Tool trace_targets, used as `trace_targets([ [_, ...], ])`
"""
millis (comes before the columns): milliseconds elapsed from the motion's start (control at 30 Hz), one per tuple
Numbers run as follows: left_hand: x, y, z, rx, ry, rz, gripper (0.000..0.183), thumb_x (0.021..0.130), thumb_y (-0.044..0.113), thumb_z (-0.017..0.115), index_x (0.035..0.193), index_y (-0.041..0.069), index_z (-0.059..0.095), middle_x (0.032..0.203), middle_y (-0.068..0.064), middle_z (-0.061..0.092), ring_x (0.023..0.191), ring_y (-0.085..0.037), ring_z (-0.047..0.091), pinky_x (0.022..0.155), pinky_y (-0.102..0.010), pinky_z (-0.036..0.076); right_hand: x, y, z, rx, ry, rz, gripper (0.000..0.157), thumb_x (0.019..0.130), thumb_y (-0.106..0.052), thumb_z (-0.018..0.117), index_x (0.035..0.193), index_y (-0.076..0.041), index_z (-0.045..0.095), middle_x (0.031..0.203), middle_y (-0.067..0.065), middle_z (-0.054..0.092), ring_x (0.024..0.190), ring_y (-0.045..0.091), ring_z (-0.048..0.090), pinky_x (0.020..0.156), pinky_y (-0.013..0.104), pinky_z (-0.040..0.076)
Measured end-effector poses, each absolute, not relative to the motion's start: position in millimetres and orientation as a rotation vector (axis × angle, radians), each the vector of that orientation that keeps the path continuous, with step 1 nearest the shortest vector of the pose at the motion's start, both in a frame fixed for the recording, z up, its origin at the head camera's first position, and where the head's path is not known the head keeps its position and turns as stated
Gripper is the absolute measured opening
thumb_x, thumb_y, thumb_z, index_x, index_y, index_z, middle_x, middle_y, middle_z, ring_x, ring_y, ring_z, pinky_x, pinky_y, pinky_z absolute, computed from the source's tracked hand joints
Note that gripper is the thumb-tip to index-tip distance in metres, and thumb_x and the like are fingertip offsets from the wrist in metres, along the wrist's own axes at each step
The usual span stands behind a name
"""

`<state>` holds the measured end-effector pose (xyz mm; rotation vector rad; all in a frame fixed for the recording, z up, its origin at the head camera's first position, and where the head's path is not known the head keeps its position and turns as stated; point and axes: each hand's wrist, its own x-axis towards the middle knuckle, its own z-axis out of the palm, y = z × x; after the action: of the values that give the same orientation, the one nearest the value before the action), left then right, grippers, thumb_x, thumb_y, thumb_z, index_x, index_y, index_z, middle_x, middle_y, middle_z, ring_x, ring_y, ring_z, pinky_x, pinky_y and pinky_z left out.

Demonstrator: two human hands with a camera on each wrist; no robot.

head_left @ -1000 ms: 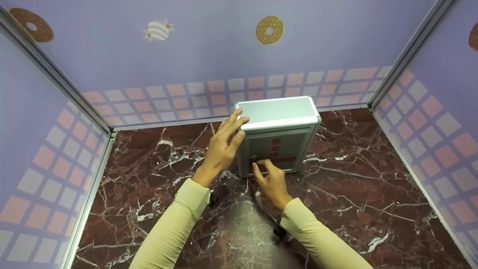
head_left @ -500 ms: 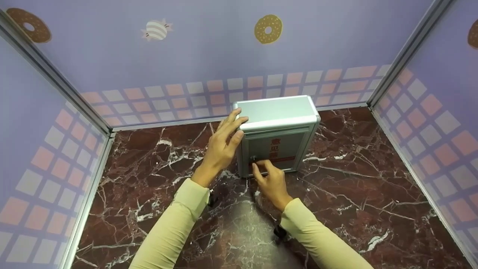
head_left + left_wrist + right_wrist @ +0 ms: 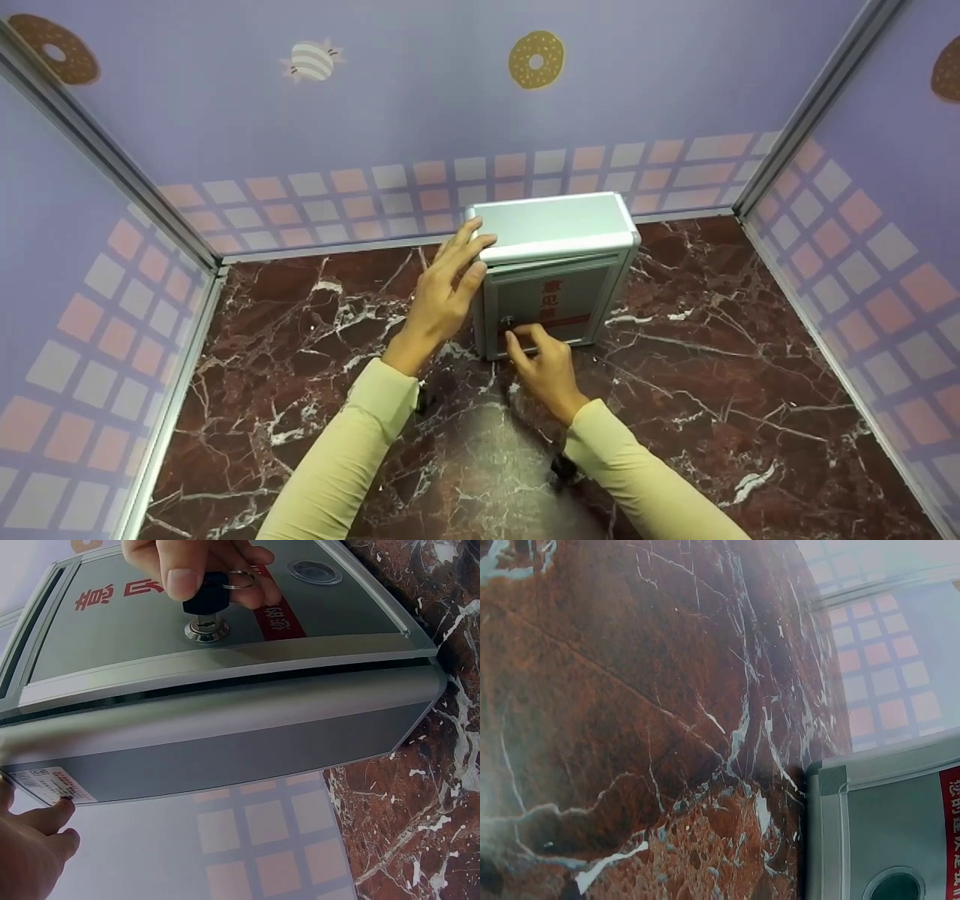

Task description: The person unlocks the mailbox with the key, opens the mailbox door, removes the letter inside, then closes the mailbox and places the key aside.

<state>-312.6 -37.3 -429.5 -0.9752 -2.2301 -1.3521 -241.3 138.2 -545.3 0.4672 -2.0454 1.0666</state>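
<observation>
The left forearm (image 3: 341, 454) and right forearm (image 3: 649, 480), both sleeved, slant forward and inward. The left hand (image 3: 442, 294) has fingers extended, thumb apart; the right hand (image 3: 547, 367) pinches with thumb and bent fingers.

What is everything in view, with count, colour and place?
box: 1, silver, centre
door: 1, grey, box's front
lock: 1, silver, on door
key: 1, black head, in lock
key ring: 1, silver, by key
round fitting: 1, grey, low on door
label: 1, white, box's left side
marbled surface: 1, dark red, under box
walls: 3, purple, back and sides
square prints: many, pink and white, walls
doughnut prints: 3, brown, walls
candy print: 1, white, back wall
sleeves: 2, pale yellow, arms
left hand: 1, bare, box's upper left
right hand: 1, bare, pinching key
</observation>
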Motion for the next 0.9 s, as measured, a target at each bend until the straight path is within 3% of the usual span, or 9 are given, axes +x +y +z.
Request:
trace_targets([
  [367, -313.0, -36.0, -427.8, -0.967, -2.232, -1.360, 0.053, 0.103, 0.052, 0.034, 0.141, 0.022, 0.056, 0.155, 0.005, 0.035, 0.141, -0.020, 0.031, 0.113, -0.052, 0.022, -240.4, 144.1, -544.5, 0.530, -2.028, 1.097, 0.010, 0.084, 0.001, 0.074, 0.089, -0.004, 0.067, 0.079, 0.003, 0.072, 0.068, 0.014, 0.068, 0.051, 0.038, 0.055],
  [667, -313.5, -35.5, -430.8, -0.978, -2.200, -1.354, 0.051, 0.104, 0.049, 0.035, 0.140, 0.019, 0.057, 0.155, 0.001, 0.037, 0.140, -0.017, 0.032, 0.116, -0.042, 0.018, -236.3, 149.8, -547.4, 0.600, -2.014, 1.117, 0.010, 0.084, 0.001, 0.073, 0.091, -0.005, 0.069, 0.082, 0.003, 0.072, 0.068, 0.016, 0.069, 0.051, 0.039, 0.055],
  [900, -312.2, -35.9, -430.3, -0.969, -2.203, -1.365, 0.052, 0.104, 0.049, 0.035, 0.139, 0.018, 0.057, 0.155, 0.001, 0.037, 0.140, -0.016, 0.032, 0.116, -0.040, 0.016, -231.3, 151.9, -545.8, 0.641, -1.995, 1.140, 0.022, 0.073, 0.013, 0.077, 0.086, -0.002, 0.068, 0.079, 0.005, 0.071, 0.062, 0.015, 0.067, 0.052, 0.027, 0.053],
])
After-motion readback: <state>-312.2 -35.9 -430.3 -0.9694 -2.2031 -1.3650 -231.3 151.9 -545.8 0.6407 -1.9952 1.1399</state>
